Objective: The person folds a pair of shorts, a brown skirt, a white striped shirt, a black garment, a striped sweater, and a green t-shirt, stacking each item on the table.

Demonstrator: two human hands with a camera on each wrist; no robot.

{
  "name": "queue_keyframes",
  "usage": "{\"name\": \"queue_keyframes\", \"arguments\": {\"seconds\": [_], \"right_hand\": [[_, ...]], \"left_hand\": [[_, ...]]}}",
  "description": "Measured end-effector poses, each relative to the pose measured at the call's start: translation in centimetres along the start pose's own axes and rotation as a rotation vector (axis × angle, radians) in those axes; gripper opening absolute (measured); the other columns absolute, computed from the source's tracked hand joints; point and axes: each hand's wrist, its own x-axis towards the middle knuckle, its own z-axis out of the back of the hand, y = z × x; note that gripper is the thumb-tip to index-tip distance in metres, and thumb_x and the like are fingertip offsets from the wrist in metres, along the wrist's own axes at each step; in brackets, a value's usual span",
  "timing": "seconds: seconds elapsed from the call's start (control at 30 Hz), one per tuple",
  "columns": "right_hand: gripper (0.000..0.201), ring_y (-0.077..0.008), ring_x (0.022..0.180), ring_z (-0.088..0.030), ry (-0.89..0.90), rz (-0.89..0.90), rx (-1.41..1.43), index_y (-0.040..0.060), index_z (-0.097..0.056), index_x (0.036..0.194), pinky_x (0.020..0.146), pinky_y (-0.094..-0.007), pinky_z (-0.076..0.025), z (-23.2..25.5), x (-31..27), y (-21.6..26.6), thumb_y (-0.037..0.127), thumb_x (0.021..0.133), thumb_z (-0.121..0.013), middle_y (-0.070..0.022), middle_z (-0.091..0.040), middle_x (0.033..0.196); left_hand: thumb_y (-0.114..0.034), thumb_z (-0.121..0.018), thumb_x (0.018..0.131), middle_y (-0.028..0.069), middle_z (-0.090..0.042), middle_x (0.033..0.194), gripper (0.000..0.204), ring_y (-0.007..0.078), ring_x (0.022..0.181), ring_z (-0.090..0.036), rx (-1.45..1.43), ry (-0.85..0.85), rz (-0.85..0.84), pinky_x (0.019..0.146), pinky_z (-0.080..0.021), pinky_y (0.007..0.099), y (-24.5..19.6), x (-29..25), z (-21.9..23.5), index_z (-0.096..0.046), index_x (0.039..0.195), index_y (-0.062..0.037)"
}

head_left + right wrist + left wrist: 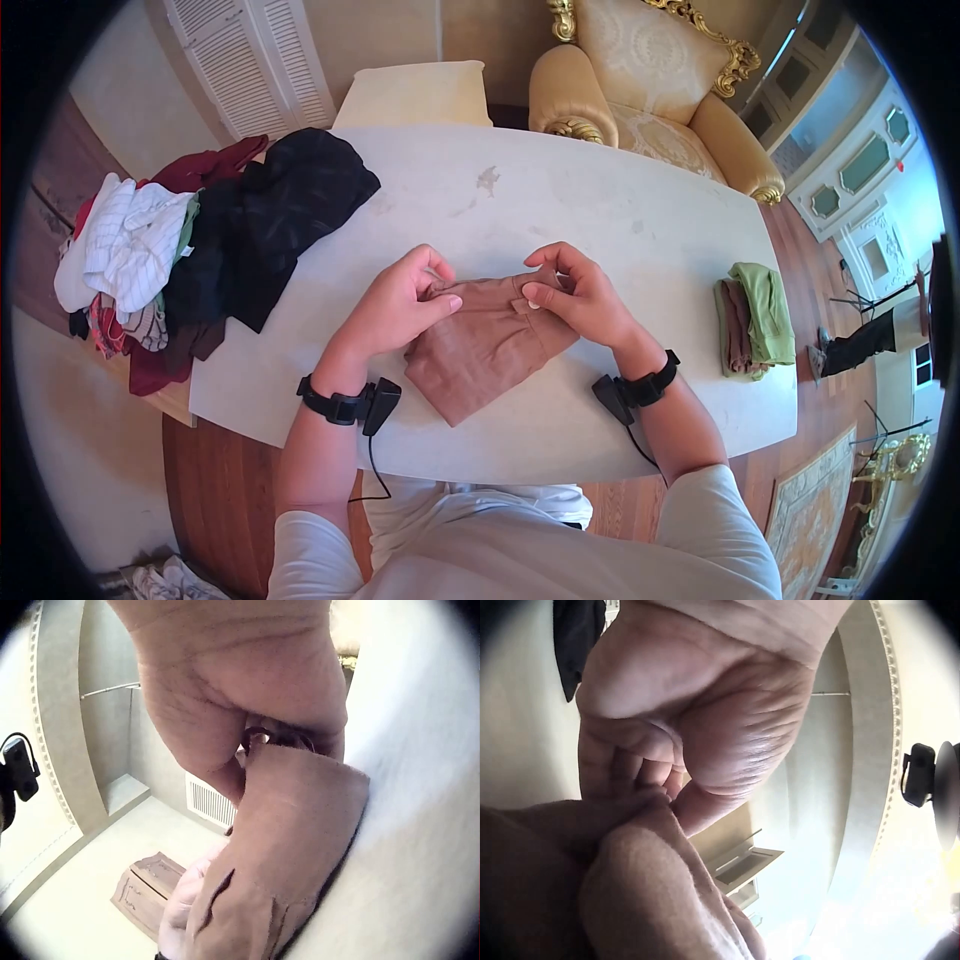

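Note:
A folded pair of brown pants [490, 345] lies at the front middle of the table, its waistband along the far edge. My left hand [405, 300] pinches the waistband's left end between thumb and fingers. At the other end, my right hand [585, 300] holds the waistband, thumb on top near a small tab. In the left wrist view the cloth [645, 877] rises in a soft fold below the left hand [690, 705]. The right wrist view shows the waistband [300, 795] under the right hand [247, 682], with pleats lower down; some of the fingers are hidden behind the cloth.
A heap of clothes stands at the table's left, with white striped garments [135, 240] and a black garment [265, 220]. Folded green clothing [765, 315] and brown clothing [735, 330] lie at the right edge. A gold armchair [660, 90] stands behind the pale table [420, 190].

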Motion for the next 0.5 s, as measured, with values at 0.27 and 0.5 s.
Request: {"name": "queue_keyframes", "arguments": {"seconds": [0.27,0.5], "right_hand": [[0.044,-0.0078,0.096,-0.061,0.164,0.011,0.006,0.0045,-0.060,0.132,0.085,-0.0252,-0.051,-0.8,-1.6,4.4,0.000,0.092,-0.077,0.0004,-0.061,0.106],[0.048,-0.0109,0.087,-0.060,0.266,0.142,-0.253,0.0035,-0.059,0.132,0.079,-0.0283,-0.054,-2.2,-2.7,8.9,0.000,0.088,-0.078,-0.0022,-0.062,0.096]], "left_hand": [[-0.024,-0.082,0.091,0.0069,-0.067,0.105,0.054,0.0110,0.099,-0.062,0.069,0.356,0.011,0.091,-0.050,0.0293,-1.2,-0.7,0.8,-0.058,0.133,0.0006],[-0.031,-0.083,0.092,0.0093,-0.069,0.123,0.057,0.0140,0.116,-0.062,-0.055,0.624,0.112,0.103,-0.050,0.0317,-1.6,-0.8,-0.6,-0.062,0.134,0.0019]]}}
